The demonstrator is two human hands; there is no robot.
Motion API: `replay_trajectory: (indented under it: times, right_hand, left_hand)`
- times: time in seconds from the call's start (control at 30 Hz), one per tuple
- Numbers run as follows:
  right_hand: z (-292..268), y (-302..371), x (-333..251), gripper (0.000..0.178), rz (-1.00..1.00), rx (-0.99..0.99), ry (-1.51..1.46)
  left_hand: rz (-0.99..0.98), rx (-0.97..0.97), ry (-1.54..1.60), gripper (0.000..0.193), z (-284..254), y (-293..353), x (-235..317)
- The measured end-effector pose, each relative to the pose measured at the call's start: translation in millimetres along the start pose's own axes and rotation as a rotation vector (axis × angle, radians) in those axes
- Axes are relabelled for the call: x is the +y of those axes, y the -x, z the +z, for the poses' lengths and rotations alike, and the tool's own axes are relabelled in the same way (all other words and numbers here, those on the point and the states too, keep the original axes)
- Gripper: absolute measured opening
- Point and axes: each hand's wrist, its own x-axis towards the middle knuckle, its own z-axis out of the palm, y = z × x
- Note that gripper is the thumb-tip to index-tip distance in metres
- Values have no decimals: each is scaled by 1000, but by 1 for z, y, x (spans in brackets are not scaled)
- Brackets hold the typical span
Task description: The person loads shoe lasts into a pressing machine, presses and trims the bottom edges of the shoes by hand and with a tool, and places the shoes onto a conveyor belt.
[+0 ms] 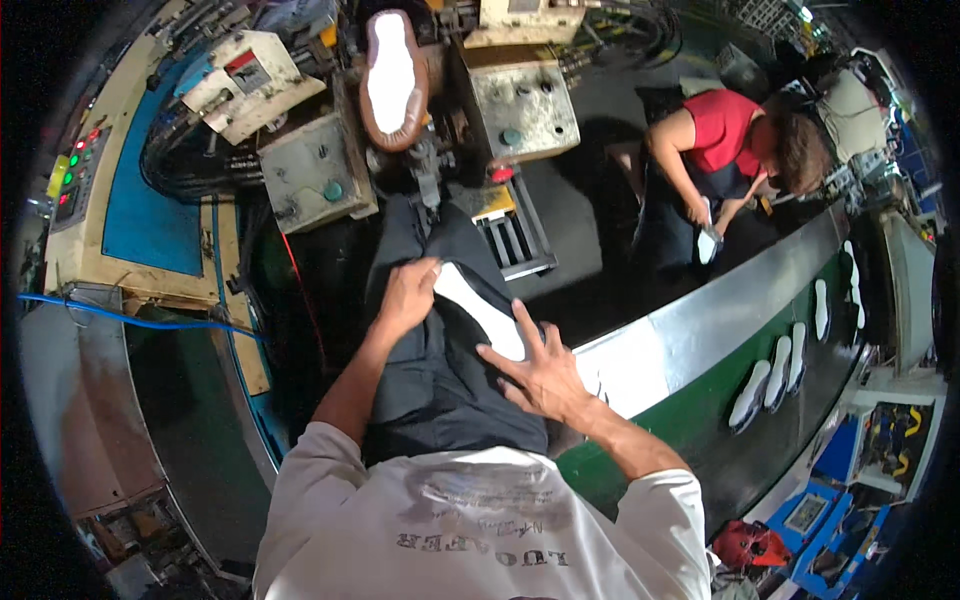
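A brown, white-soled shoe (pixel 390 75) sits on a machine beyond the left hand (pixel 405 296), which pinches the far end of a white sole-shaped piece (pixel 480 310) lying between the hands, across the lap. The right hand (pixel 545 372) spreads fingers over the near end; its grip cannot be told. Farther right, a co-worker in red (pixel 722 130) bends forward near white-topped pieces (pixel 777 372).

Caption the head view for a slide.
Left hand and spread right hand at opposite ends of a white sole-shaped piece over dark trousers, similar pieces on a green surface.
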Motion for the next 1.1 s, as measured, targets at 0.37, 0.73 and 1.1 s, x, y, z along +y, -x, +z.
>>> replay_trajectory:
  times: [0.37, 0.73, 1.1]
  right_hand:
    - [-25, -19, 1, 61, 406, 211, -366]
    - [-144, -200, 23, 66, 246, 371, 23]
    - [-98, -396, 43, 71, 182, 508, 63]
  left_hand:
    - [-132, 210, 736, 44, -94, -114, -62]
    - [-67, 15, 1202, 69, -168, -238, 34]
    - [-284, 419, 864, 70, -172, 4, 61]
